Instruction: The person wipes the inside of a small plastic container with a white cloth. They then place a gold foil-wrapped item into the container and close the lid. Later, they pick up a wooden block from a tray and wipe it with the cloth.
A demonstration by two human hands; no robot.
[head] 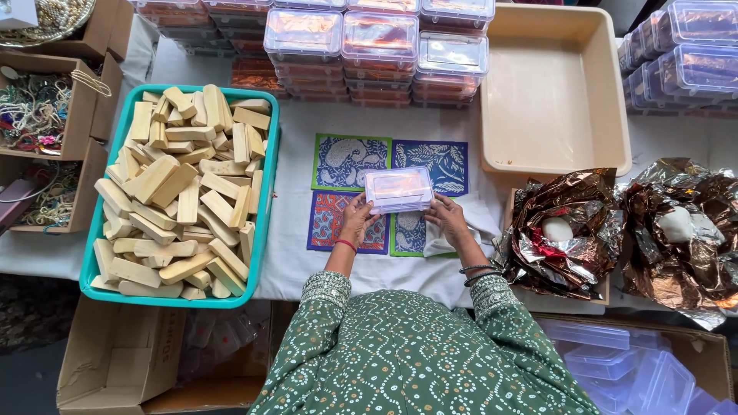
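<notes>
Head view: left hand (357,219) and right hand (448,217) are gripping a clear lidded box (398,189) from either side, holding it level above printed cards (390,194) on the worktop (296,257). Matching filled boxes (377,50) are standing stacked behind; teal tray (265,204) of wooden blocks (182,192) left.

The clear box (398,189) covers the inner corners of the four printed cards (350,161) near the bench's front edge, and its contents are too blurred to tell. The stacked boxes (377,46) along the back edge are cut off at the top. The foil (565,230) hides most of a white lump (556,228).
</notes>
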